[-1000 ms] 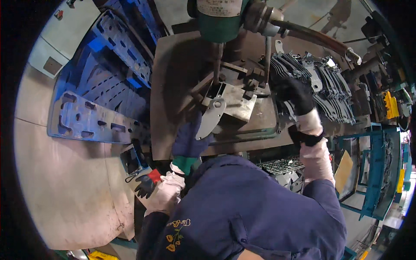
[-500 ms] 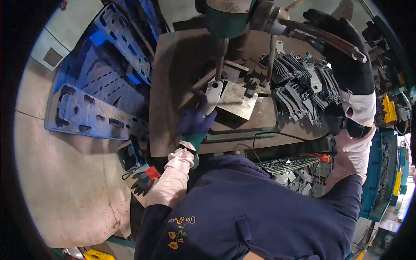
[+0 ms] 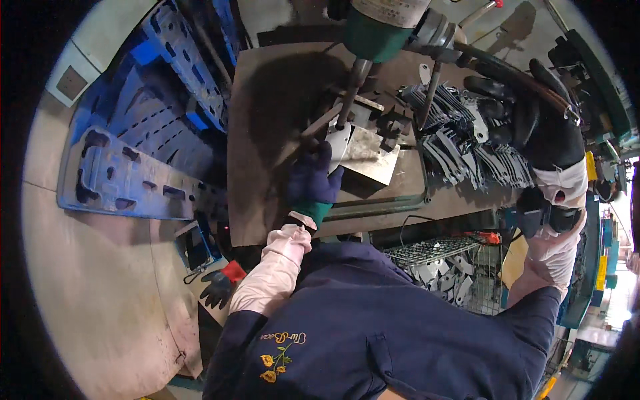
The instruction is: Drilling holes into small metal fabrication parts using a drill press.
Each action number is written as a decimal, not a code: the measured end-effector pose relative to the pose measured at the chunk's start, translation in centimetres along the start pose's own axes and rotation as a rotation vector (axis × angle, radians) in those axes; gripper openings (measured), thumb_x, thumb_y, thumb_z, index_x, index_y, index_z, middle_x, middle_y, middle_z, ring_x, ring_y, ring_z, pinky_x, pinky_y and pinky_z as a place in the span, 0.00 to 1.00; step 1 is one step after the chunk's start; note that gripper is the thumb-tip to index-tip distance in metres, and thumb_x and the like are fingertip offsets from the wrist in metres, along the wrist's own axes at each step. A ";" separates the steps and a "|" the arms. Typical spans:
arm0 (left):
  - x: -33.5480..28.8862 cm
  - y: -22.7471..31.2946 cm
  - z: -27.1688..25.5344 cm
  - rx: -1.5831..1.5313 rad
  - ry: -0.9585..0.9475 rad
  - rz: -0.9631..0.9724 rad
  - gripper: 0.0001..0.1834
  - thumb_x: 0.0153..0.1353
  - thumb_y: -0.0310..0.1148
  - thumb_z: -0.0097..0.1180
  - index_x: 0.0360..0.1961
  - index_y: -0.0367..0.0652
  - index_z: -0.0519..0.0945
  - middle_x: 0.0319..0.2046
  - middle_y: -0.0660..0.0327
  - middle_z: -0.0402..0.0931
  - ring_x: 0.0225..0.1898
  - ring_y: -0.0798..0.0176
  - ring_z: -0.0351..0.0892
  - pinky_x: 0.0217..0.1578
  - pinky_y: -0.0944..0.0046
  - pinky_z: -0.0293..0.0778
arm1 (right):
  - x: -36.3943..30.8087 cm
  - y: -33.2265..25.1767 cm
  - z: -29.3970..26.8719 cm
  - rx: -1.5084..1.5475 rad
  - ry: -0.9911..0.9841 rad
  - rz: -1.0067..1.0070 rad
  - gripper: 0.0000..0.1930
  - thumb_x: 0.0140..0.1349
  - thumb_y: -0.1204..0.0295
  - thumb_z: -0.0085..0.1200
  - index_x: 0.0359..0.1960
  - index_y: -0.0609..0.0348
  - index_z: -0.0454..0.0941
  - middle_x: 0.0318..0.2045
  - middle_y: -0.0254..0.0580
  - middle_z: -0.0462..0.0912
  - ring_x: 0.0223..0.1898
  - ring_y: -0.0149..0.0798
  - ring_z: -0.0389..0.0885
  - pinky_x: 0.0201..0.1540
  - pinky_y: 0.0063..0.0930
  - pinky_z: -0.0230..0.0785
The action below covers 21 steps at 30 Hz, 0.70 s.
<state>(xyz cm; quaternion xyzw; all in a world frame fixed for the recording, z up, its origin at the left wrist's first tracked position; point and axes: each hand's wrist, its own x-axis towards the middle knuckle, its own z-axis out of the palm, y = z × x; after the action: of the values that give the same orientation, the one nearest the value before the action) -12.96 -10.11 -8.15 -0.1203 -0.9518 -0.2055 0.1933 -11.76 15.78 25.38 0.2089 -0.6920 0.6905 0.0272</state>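
A purple glove with a green cuff covers my left hand (image 3: 312,175), which grips the near end of a flat light-grey metal plate (image 3: 339,143). The plate lies on a metal fixture block (image 3: 370,155) under the drill press. The tip of the drill spindle (image 3: 353,90) comes down at the plate's far end, hiding the contact point. My right hand (image 3: 523,117), in a black glove, has its fingers spread beside the press's feed lever (image 3: 527,77). The lever crosses in front of the hand; whether they touch I cannot tell. The green drill head (image 3: 378,33) hangs above.
Right of the fixture, a pile of curved metal plates (image 3: 460,143) lies on the worktable (image 3: 257,160). A wire basket (image 3: 433,252) with plates stands below its near edge. Blue pallets (image 3: 133,177) are at left, near a black-and-red glove (image 3: 219,287).
My right hand has come down from the far end of the lever toward the plate pile, fingers spreading. My left hand keeps its grip; the plate's round hole, visible before, is now hidden by the spindle.
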 end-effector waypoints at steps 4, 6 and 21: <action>0.0 -0.3 0.9 -0.034 0.032 0.013 0.42 0.53 0.52 0.56 0.67 0.51 0.57 0.56 0.46 0.67 0.48 0.44 0.73 0.48 0.47 0.68 | 0.4 -0.2 0.3 0.197 0.035 0.091 0.21 0.67 0.70 0.43 0.59 0.66 0.63 0.48 0.48 0.71 0.45 0.37 0.72 0.44 0.29 0.70; 1.0 0.7 1.8 -0.129 0.094 0.116 0.40 0.54 0.52 0.56 0.67 0.54 0.57 0.56 0.46 0.66 0.47 0.43 0.73 0.46 0.46 0.70 | -1.0 -1.5 0.9 0.332 0.120 0.163 0.21 0.66 0.70 0.44 0.59 0.67 0.63 0.47 0.47 0.72 0.43 0.35 0.72 0.42 0.27 0.70; 0.4 0.2 0.5 0.031 -0.121 -0.093 0.39 0.53 0.53 0.57 0.66 0.66 0.58 0.51 0.47 0.69 0.46 0.43 0.75 0.37 0.45 0.74 | -1.5 9.9 2.5 0.980 -0.011 0.699 0.11 0.60 0.79 0.45 0.45 0.65 0.71 0.34 0.38 0.76 0.21 0.26 0.67 0.19 0.12 0.59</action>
<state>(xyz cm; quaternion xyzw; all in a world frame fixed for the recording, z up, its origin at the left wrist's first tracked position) -13.39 -9.67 -8.33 -0.0851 -0.9694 -0.1917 0.1273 -12.97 13.33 15.37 -0.0390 -0.3207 0.8961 -0.3044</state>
